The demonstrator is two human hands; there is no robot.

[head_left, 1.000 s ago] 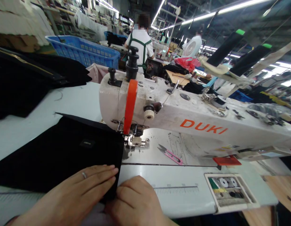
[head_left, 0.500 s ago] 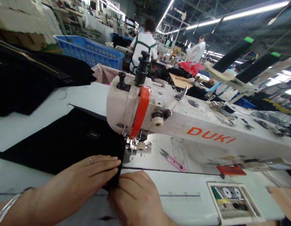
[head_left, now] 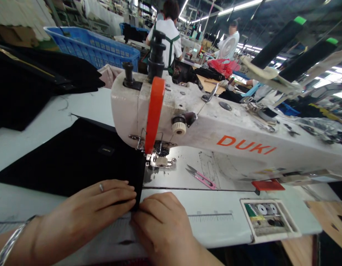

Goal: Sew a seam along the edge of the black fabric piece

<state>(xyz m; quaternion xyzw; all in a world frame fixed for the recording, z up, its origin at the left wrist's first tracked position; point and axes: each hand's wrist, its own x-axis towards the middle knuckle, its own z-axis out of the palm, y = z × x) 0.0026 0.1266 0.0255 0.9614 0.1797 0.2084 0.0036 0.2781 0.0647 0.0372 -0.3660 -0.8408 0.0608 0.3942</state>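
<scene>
A black fabric piece (head_left: 71,162) with a small black label lies on the white table, its right edge running under the presser foot (head_left: 160,161) of a white DUKI sewing machine (head_left: 204,129). My left hand (head_left: 85,214) lies flat on the fabric's near corner, fingers together, a ring on one finger. Beside it, my right hand (head_left: 162,225) pinches the fabric's near edge with curled fingers. The two hands touch at the fabric's corner.
Pink thread snips (head_left: 200,176) lie on the machine bed. A recessed bobbin tray (head_left: 267,220) sits at the right. Black garments (head_left: 27,85) are piled at the far left, behind them a blue crate (head_left: 96,50). Other people work at machines farther back.
The fabric has fed away under the presser foot, so less of it lies before the needle. Both hands followed it slightly forward, still pressed on the near corner. The camera shifted.
</scene>
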